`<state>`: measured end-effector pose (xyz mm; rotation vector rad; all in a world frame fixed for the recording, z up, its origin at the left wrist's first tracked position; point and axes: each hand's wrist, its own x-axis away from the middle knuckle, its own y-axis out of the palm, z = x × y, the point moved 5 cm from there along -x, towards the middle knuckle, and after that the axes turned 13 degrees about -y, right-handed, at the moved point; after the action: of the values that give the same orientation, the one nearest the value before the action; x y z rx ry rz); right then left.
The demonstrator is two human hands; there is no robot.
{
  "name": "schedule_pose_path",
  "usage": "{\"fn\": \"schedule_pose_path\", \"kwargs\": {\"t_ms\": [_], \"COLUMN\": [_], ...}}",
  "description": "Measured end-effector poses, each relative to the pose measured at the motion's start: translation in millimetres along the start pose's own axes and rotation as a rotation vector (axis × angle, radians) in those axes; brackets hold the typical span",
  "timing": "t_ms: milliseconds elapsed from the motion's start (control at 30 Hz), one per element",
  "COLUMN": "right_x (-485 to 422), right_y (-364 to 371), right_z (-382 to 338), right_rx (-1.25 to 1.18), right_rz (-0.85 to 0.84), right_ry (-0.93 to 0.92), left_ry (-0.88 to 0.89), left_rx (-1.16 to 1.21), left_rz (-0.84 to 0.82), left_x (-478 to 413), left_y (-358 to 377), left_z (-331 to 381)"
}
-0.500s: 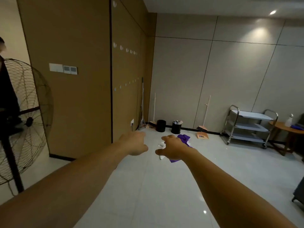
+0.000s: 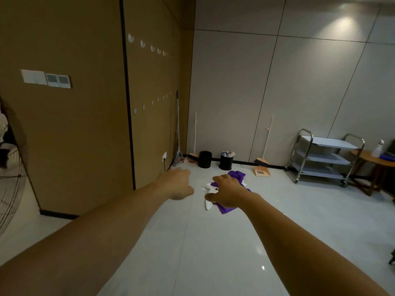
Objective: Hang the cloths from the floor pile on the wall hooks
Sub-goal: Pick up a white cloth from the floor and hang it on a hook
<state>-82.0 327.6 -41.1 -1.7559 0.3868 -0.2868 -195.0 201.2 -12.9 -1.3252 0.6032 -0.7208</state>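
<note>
Both arms reach forward with nothing held: the left hand (image 2: 178, 184) is loosely curled and the right hand (image 2: 227, 194) has its fingers (image 2: 218, 179) spread loose. The pile of purple and white cloths (image 2: 236, 175) lies on the floor (image 2: 213, 253) beyond the right hand, towards the far wall. Two black bins stand at that wall's foot: the left bin (image 2: 204, 159) shows no contents, the right bin (image 2: 226, 160) holds small items too blurred to name. The wall hooks (image 2: 142, 43) run along the brown left wall.

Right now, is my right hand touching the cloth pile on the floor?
Cannot tell. In the head view the right hand overlaps the cloth pile, hiding any contact or gap; the pile looks farther off on the floor.
</note>
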Motion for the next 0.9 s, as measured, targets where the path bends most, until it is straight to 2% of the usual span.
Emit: {"fn": "schedule_pose_path", "kwargs": {"t_ms": [500, 767, 900], "right_x": [-210, -351, -425], "right_y": [-24, -26, -31], "right_z": [146, 193, 213], "right_rx": [0.012, 0.004, -0.019], "right_rz": [-0.078, -0.048, -0.030], "right_ry": [-0.057, -0.044, -0.006], "left_ry": [-0.037, -0.015, 0.019], "left_rx": [0.037, 0.023, 0.047], "left_rz": [0.037, 0.058, 0.011], "left_x": [-242, -399, -476], "left_y": [3, 10, 4], "left_z": [42, 20, 1]}}
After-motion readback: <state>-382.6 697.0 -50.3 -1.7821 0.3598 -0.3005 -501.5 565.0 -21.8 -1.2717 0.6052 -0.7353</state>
